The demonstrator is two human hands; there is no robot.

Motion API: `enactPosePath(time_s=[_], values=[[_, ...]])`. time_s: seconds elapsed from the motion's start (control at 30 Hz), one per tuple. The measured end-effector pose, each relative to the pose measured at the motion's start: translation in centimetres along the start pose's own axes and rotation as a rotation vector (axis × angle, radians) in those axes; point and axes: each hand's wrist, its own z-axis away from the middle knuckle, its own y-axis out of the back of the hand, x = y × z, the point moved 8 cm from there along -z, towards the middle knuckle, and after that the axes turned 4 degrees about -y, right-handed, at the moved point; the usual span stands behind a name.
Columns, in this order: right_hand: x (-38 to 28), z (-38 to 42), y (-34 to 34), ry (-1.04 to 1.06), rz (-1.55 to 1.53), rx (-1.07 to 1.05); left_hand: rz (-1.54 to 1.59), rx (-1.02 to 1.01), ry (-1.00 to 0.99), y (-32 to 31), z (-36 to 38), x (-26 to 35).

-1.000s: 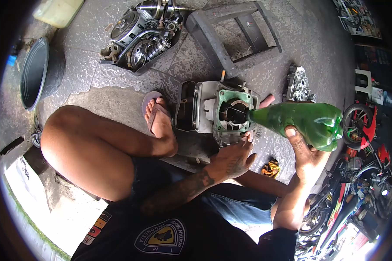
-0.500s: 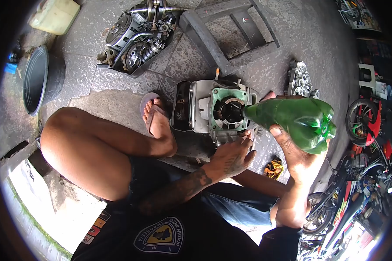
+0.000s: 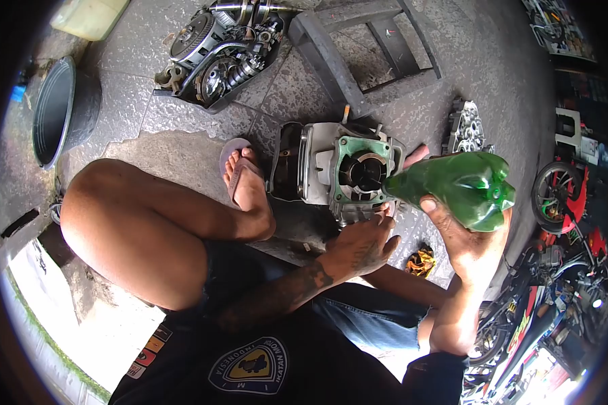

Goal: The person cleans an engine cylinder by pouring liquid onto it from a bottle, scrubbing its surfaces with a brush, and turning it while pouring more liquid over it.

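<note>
While the right hand (image 3: 467, 239) is wrapped round a green plastic bottle (image 3: 452, 181), thumb on the near side, the bottle lies tipped over, base out to the right, neck at the rim of the open bore (image 3: 363, 171) in the engine cylinder block (image 3: 323, 164). Can't tell the liquid level. Left hand (image 3: 359, 251) half-curled, thumb apart, fingertips at the block's near edge beside the gasket face; can't tell if it has hold of anything. Block is on the floor, just beside the sandalled foot (image 3: 245, 182).

Rest of head view: black tray (image 3: 213, 106) of gears and shafts beyond the block, metal frame (image 3: 327, 71) next to it. Silver engine casting (image 3: 467, 129) on the floor past the bottle. Orange-black rag (image 3: 420, 262) near the right forearm. Dark basin (image 3: 81, 111) and pale jerrycan (image 3: 96, 19) far left, motorcycles (image 3: 566, 197) far right.
</note>
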Motion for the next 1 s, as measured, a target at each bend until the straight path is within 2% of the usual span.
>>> enactPosePath(time_s=[0.1, 0.17, 0.23, 0.3, 0.33, 0.43, 0.53, 0.6, 0.67, 0.77, 0.87, 1.0], values=[[1.1, 0.1, 0.3, -0.069, -0.106, -0.001, 0.008, 0.044, -0.036, -0.3, 0.1, -0.3], [1.6, 0.3, 1.3, -0.046, -0.074, 0.096, -0.009, 0.066, -0.039, -0.5, 0.1, -0.4], [2.0, 0.2, 1.5, -0.001, -0.032, 0.106, -0.003, 0.064, -0.052, -1.0, 0.0, -0.7], [2.8, 0.0, 2.2, -0.052, -0.235, 0.218, 0.002, 0.059, -0.068, -1.4, -0.1, -0.8], [2.6, 0.0, 2.2, -0.021, -0.240, 0.234, 0.002, 0.062, -0.069, -1.5, -0.1, -0.9], [2.7, -0.3, 2.3, -0.001, -0.111, 0.202, 0.002, 0.067, -0.068, -1.4, -0.2, -0.9], [3.0, -0.3, 2.2, -0.021, -0.176, 0.205, 0.074, 0.119, -0.111, -3.5, -0.3, -2.9], [3.4, 0.1, 2.4, -0.037, -0.172, 0.214, 0.147, 0.163, -0.155, -2.0, -0.4, -1.9], [3.6, 0.2, 2.4, -0.056, -0.167, 0.229, 0.031, 0.038, -0.058, -1.7, -0.3, -1.0], [3.2, 0.2, 2.5, -0.014, -0.189, 0.265, 0.046, 0.059, -0.068, -1.2, -0.2, -0.8], [3.4, 0.1, 2.3, 0.001, -0.176, 0.215, 0.028, 0.064, -0.069, -0.8, -0.2, -0.6], [4.4, 1.1, 2.7, -0.062, -0.139, 0.172, -0.002, 0.048, -0.062, -0.5, -0.2, -0.3]])
